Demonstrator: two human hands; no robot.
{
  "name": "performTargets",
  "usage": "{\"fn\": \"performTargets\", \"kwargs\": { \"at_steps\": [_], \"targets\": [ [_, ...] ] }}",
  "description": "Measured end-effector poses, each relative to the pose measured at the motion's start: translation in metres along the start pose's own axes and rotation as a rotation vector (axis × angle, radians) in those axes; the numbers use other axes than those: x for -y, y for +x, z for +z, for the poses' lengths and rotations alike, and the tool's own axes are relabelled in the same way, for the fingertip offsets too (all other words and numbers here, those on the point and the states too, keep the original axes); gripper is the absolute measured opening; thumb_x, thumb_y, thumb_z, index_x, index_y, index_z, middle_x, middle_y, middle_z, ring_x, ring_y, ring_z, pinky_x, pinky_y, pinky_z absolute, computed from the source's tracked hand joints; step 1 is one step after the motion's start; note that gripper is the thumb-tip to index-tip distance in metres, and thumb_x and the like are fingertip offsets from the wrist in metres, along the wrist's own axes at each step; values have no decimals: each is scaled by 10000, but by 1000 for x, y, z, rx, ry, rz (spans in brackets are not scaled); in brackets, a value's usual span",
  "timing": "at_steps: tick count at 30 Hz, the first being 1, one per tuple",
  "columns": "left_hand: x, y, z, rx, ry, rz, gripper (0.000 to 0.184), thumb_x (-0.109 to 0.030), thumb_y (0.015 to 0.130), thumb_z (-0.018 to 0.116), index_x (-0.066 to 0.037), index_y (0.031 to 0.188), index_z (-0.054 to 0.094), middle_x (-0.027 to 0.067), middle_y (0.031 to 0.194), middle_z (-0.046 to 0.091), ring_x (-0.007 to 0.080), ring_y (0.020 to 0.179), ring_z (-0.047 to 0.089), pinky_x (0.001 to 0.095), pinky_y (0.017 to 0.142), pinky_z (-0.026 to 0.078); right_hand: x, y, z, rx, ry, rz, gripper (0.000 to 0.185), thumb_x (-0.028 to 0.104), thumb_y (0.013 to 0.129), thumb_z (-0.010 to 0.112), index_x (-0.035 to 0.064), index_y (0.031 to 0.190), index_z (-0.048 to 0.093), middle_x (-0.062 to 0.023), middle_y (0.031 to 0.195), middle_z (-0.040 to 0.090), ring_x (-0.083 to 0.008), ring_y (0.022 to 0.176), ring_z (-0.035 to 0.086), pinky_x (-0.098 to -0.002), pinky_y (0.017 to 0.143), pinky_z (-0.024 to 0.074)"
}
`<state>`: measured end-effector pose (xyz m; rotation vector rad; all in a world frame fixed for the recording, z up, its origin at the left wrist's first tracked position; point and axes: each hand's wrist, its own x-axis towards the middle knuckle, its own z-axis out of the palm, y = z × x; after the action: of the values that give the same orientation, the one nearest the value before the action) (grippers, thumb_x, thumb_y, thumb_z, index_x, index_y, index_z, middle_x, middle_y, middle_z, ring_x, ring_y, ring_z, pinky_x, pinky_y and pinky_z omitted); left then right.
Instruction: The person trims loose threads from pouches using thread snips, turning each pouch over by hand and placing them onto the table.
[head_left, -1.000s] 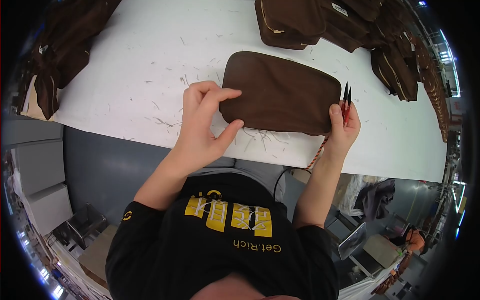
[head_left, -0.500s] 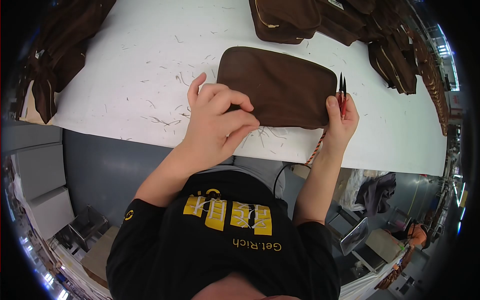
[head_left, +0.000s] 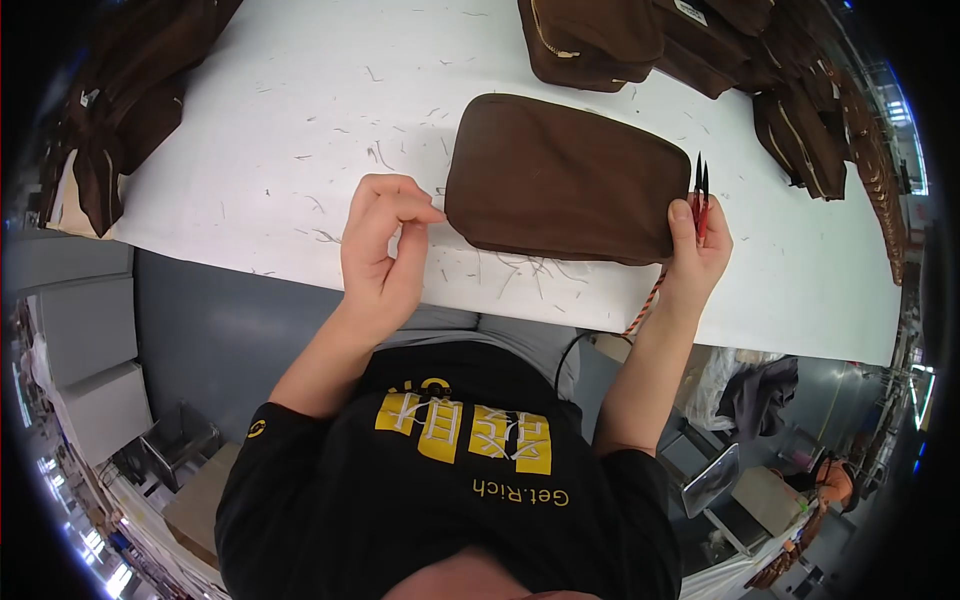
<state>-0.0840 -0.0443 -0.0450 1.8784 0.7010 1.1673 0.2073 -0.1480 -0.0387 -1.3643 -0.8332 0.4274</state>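
Observation:
A dark brown fabric pouch (head_left: 570, 180) with rounded corners spans the space between my hands at the front of the white table. My right hand (head_left: 703, 245) is closed on its lower right edge, thumb on top. Tucked in the same hand are red-handled thread snips (head_left: 702, 205), dark blades pointing away from me. My left hand (head_left: 383, 250) is at the pouch's lower left corner, fingers curled in a pinch. Anything between those fingertips is too small to make out. An orange-and-black cord (head_left: 645, 303) hangs below my right hand.
Loose thread clippings (head_left: 378, 155) lie scattered on the white table (head_left: 300, 110). More brown zippered pouches (head_left: 590, 45) are piled at the back right, and brown pieces (head_left: 130, 130) lie at the left. Grey cabinets (head_left: 85, 325) stand at lower left.
My left hand has moved left off the pouch's face to its lower left corner, its fingers curling in. The pouch and my right hand appear slightly further right in view.

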Motion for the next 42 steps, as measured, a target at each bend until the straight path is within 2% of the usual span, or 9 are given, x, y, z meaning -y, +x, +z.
{"fn": "performTargets", "kwargs": {
  "at_steps": [4, 7, 13, 16, 28, 31, 35, 38, 42],
  "targets": [
    [-6, 3, 4, -13, -70, -46, 204, 116, 831, 524, -38, 921, 624, 95, 1074, 502, 153, 955, 486, 276, 835, 403, 0, -1, 2, -3, 14, -7, 176, 134, 900, 733, 44, 850, 590, 79, 714, 465, -19, 641, 361, -192, 582, 267],
    [-10, 8, 4, 59, 120, 165, 205, 106, 820, 528, -31, 920, 643, 98, 1051, 517, 163, 930, 499, 276, 834, 404, 0, 0, 0, 0, 16, -1, 173, 134, 900, 733, 46, 852, 592, 80, 716, 465, -19, 644, 363, -191, 585, 267],
    [-15, 25, 7, -70, 58, 15, 110, 34, 773, 665, -42, 850, 685, 77, 917, 582, 196, 864, 546, 313, 789, 423, 1, -1, 0, 17, 34, -6, 176, 130, 903, 728, 48, 839, 587, 80, 711, 461, -19, 644, 358, -192, 586, 267],
    [-26, 51, 8, 118, 433, 227, 87, -48, 777, 736, -67, 852, 695, 30, 873, 600, 204, 841, 550, 338, 781, 397, 2, -1, 1, 23, 44, -9, 170, 120, 905, 723, 46, 836, 586, 80, 708, 458, -18, 641, 355, -191, 584, 266],
    [-34, 76, 43, 326, 684, 282, 79, -51, 786, 715, -89, 794, 647, 31, 816, 607, 232, 799, 550, 371, 736, 377, 2, -1, -1, 63, 51, 10, 131, 81, 915, 701, 38, 850, 596, 93, 710, 469, 0, 638, 350, -181, 572, 267],
    [-37, 79, 44, 392, 539, 268, 101, -23, 811, 663, -85, 782, 589, 27, 788, 585, 221, 795, 537, 372, 804, 405, 3, -2, 0, 70, 93, 32, 112, 70, 917, 695, 30, 867, 604, 89, 708, 484, 2, 637, 365, -178, 573, 278],
    [-53, 75, 29, 652, -198, 253, 132, -9, 816, 600, -90, 768, 508, 27, 759, 523, 201, 739, 505, 440, 970, 414, 3, -1, 1, 74, 151, 66, 112, 90, 928, 685, 27, 864, 618, 77, 719, 521, -3, 654, 395, -180, 592, 305],
    [-43, 63, 20, 654, -247, 274, 126, 0, 814, 649, -57, 786, 540, 65, 756, 542, 245, 775, 531, 400, 857, 469, 6, 0, 1, 60, 157, 92, 144, 129, 940, 679, 26, 852, 631, 73, 721, 530, -7, 657, 403, -182, 600, 315],
    [-53, 57, 39, 350, 181, 320, 240, -28, 707, 774, -50, 924, 675, 51, 787, 575, 231, 725, 533, 354, 716, 463, 6, 2, -2, 32, 158, 193, 168, 148, 932, 695, 19, 840, 640, 71, 715, 539, -16, 655, 416, -190, 609, 334]
  ]
}}
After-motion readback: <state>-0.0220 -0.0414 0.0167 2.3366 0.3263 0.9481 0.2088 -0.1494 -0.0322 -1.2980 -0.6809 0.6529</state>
